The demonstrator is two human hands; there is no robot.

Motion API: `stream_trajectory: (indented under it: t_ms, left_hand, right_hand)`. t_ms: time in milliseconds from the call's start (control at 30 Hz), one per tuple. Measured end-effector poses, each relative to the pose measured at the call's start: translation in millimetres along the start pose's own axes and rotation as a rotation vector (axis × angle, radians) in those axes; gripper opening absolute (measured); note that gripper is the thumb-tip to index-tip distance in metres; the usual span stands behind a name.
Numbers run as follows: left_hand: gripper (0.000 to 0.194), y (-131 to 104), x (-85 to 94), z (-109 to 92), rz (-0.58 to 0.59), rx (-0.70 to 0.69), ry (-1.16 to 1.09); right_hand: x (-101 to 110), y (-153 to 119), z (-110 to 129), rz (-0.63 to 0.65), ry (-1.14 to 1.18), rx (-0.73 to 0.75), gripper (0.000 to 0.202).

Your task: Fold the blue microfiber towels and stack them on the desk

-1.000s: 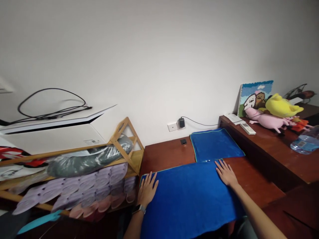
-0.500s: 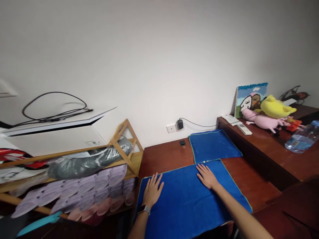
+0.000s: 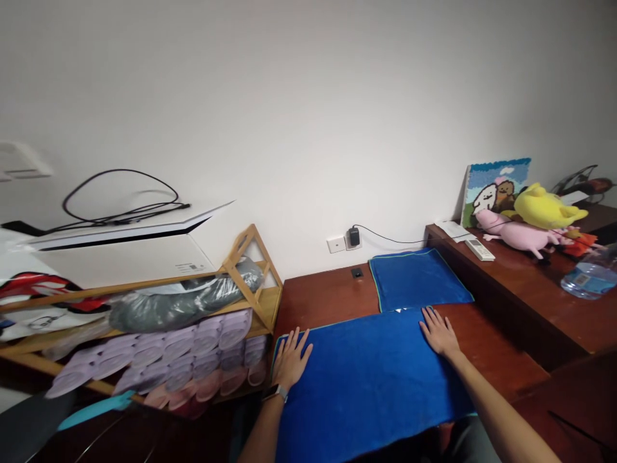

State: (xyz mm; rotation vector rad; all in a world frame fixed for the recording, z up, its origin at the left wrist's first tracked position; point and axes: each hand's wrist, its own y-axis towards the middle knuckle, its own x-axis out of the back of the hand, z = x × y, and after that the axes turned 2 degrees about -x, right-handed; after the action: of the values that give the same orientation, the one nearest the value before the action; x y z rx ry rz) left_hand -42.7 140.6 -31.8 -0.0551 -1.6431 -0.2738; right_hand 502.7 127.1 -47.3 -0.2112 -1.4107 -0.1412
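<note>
A large blue cloth (image 3: pixel 361 379) with a thin green edge lies spread on the reddish-brown desk (image 3: pixel 318 296). My left hand (image 3: pixel 290 360) rests flat on its far left corner, fingers spread, a watch on the wrist. At the far right corner, my right hand (image 3: pixel 439 333) lies palm down with its fingers apart. Neither hand grips anything. A second, folded blue cloth (image 3: pixel 417 280) lies beyond the first, close to its far edge and against the wall.
On the raised right shelf are a remote (image 3: pixel 480 250), a pink plush toy (image 3: pixel 518 235), a yellow plush toy (image 3: pixel 544 207), a picture (image 3: pixel 496 190) and a water bottle (image 3: pixel 585 280). A wooden rack (image 3: pixel 272 308) with slippers (image 3: pixel 207 334) stands left.
My right hand has slid right across the cloth to its far right corner. My left hand stays at the left corner. The view has shifted slightly.
</note>
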Motion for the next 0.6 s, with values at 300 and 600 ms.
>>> stream_trajectory:
  t_ms: [300, 600]
  left_hand:
    - [0.056, -11.3, 5.2, -32.0, -0.142, -0.058, -0.030]
    - [0.057, -0.2, -2.0, -42.9, 0.011, -0.005, -0.050]
  right_hand:
    - [9.0, -25.5, 52.7, -0.162, 0.049, 0.235, 0.065]
    - [-5.1, -18.3, 107.6, 0.001, 0.120, 0.374, 0.065]
